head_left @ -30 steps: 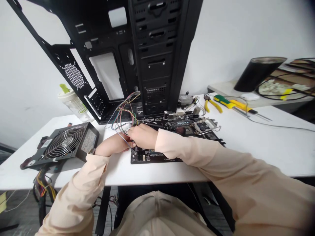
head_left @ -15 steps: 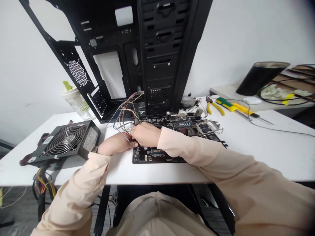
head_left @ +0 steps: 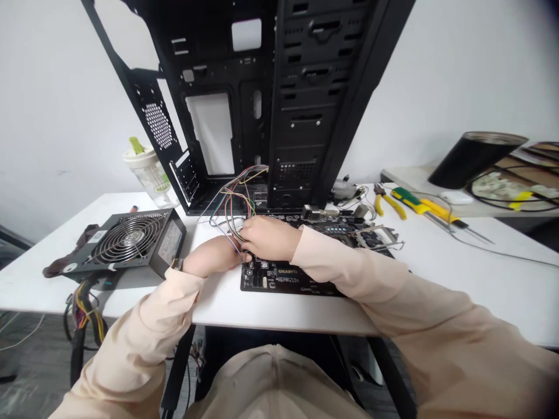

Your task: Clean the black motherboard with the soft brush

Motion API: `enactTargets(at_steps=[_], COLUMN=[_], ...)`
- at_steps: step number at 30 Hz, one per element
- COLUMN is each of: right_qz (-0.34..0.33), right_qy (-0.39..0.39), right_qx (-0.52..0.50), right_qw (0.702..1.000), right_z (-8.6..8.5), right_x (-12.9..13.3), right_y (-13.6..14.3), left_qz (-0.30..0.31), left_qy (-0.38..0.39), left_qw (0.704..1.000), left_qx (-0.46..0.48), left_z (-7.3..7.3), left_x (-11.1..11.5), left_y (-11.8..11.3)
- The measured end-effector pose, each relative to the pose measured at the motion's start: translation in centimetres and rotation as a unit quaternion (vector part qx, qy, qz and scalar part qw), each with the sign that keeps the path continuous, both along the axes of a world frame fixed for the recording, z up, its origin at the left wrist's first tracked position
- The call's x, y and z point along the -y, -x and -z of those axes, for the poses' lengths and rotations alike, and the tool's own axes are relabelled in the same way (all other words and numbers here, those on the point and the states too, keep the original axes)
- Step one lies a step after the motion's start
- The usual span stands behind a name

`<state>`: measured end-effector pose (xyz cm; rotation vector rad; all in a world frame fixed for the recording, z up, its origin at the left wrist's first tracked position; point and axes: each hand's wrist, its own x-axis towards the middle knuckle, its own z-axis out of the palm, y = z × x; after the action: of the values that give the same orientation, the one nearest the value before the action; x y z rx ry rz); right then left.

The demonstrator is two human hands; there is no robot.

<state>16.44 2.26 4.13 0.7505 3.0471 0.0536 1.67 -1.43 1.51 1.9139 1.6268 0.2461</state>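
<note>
My left hand (head_left: 213, 255) and my right hand (head_left: 271, 237) meet at the left edge of a black motherboard (head_left: 279, 284) lying flat on the white table. Both are closed around thin coloured wires (head_left: 238, 195), which run out of the open black computer case (head_left: 323, 139) standing behind the board. The wires loop up and come down between my fingers. Their ends and any connectors are hidden by the hands. My right sleeve crosses over the middle of the motherboard.
A power supply (head_left: 131, 238) sits at the left, its cable bundle (head_left: 85, 308) hanging over the front edge. Behind it stands a clear cup (head_left: 151, 177). Pliers (head_left: 388, 203), a green-yellow screwdriver (head_left: 410, 201) and another yellow-handled tool (head_left: 441, 210) lie to the right, near a black cylinder (head_left: 476, 157).
The whole view has shifted, so the case and table appear further right. My hands stay together on the wires at the board's left edge, with little visible movement.
</note>
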Motion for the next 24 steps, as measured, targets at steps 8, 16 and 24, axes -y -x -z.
enactTargets(at_steps=[8,16,24], right_qz=[0.05,0.02,0.001], right_qy=[0.033,0.079,0.187], right_qx=[-0.04,-0.119,-0.227], right_qw=[0.997,0.99,0.956], right_z=[1.4,2.5,3.8], right_x=[0.0,-0.9,-2.1], right_y=[0.1,-0.4,-0.4], left_qz=[0.01,0.0,0.0], left_qy=[0.13,0.157,0.171], left_qw=[0.989,0.986,0.983], left_qx=[-0.069,-0.064,-0.07], left_z=[0.1,0.0,-0.4], left_x=[0.0,-0.1,-0.3], left_y=[0.3,0.4,0.4])
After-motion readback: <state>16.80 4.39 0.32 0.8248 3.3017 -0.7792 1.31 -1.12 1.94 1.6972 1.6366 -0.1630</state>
